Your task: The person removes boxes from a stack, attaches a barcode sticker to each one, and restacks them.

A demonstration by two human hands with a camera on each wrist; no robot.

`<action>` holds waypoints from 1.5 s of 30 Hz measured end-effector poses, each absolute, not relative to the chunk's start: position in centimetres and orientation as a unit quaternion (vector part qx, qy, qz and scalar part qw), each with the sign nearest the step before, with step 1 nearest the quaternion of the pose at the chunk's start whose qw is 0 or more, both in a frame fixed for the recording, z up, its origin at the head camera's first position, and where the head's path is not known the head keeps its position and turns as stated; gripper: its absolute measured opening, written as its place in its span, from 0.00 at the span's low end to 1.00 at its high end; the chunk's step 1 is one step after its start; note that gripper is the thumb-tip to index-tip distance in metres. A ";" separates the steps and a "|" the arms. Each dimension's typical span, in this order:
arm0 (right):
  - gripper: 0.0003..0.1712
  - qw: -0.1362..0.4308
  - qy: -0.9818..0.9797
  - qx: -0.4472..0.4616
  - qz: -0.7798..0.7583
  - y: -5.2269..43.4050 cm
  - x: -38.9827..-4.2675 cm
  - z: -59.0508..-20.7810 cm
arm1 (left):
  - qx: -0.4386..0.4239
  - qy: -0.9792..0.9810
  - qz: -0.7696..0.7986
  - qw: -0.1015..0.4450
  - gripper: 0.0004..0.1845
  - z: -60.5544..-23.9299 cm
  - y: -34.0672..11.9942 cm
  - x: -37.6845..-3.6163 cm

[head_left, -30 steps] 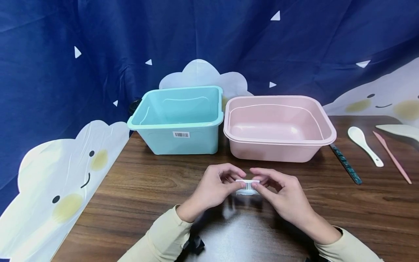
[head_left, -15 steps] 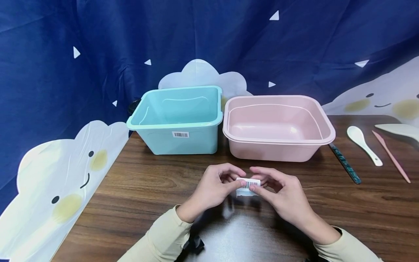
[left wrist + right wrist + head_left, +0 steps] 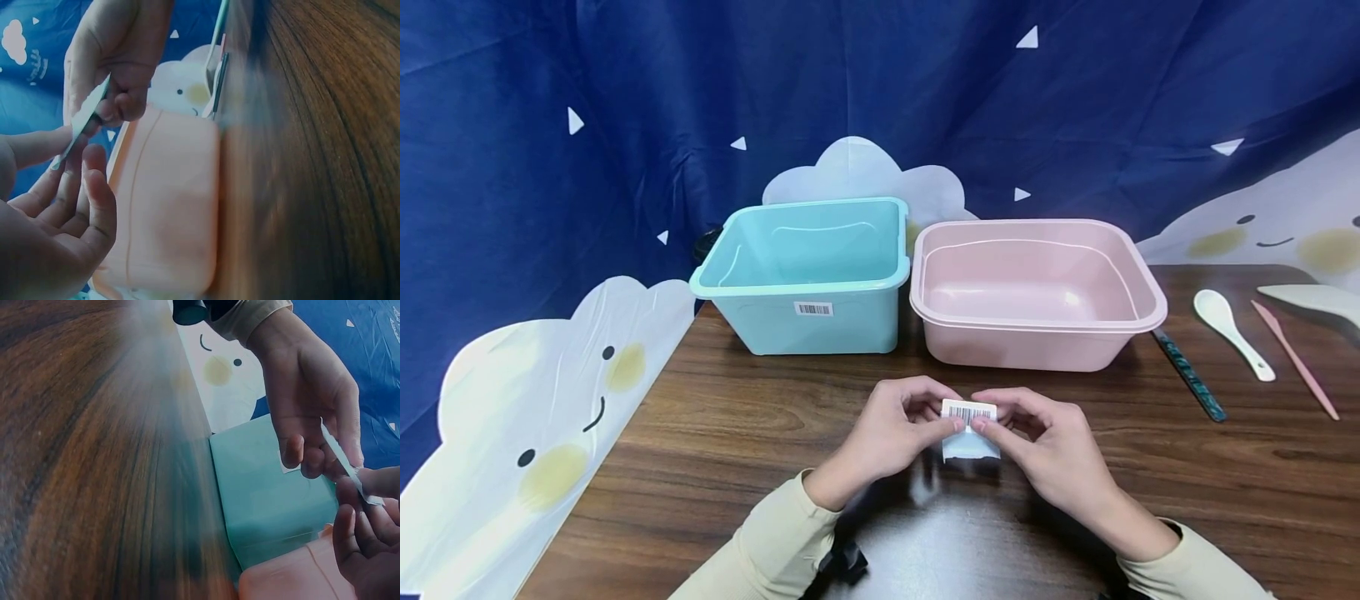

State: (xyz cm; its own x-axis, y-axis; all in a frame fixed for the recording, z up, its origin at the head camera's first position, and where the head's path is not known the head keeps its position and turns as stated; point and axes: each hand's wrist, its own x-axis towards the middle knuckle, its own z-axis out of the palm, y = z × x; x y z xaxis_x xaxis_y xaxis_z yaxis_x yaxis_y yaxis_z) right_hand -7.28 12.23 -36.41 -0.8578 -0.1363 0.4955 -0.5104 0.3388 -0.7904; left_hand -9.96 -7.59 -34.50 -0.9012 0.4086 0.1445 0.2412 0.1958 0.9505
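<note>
A small, thin white piece with a printed barcode (image 3: pixel 972 447) is held up between both hands above the table. Its lower edge looks ragged, and I cannot tell what kind of thing it is. My left hand (image 3: pixel 887 429) pinches its left side, thumb over the face. On the other side, my right hand (image 3: pixel 1063 450) pinches it the same way. From the left wrist view the white piece (image 3: pixel 84 119) appears edge-on, slim and slightly bent. Fingers behind it are partly hidden in the head view.
Behind the hands stand a turquoise bin (image 3: pixel 820 325) with a barcode label and a pink basin (image 3: pixel 1015 346). To the right lie a dark green patterned stick (image 3: pixel 1191 379), a white spoon (image 3: pixel 1232 333), a pink pointed stick (image 3: pixel 1296 358) and a pale blade-like thing (image 3: pixel 1315 298).
The white piece has tilted so that more of its barcode face and lower part shows to the head camera. Both hands keep their pinch and have hardly moved.
</note>
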 end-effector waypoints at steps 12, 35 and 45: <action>0.13 0.187 -0.799 0.202 0.535 12.3 -7.3 -36.3 | 0.186 0.753 0.623 0.103 0.09 -34.6 -7.6 -10.1; 0.11 0.224 -0.796 0.149 0.542 13.4 -7.9 -35.3 | 0.211 0.735 0.641 0.073 0.09 -35.3 -7.9 -10.7; 0.13 0.245 -0.795 0.144 0.536 14.4 -8.2 -34.5 | 0.208 0.755 0.619 0.067 0.10 -35.3 -8.0 -10.6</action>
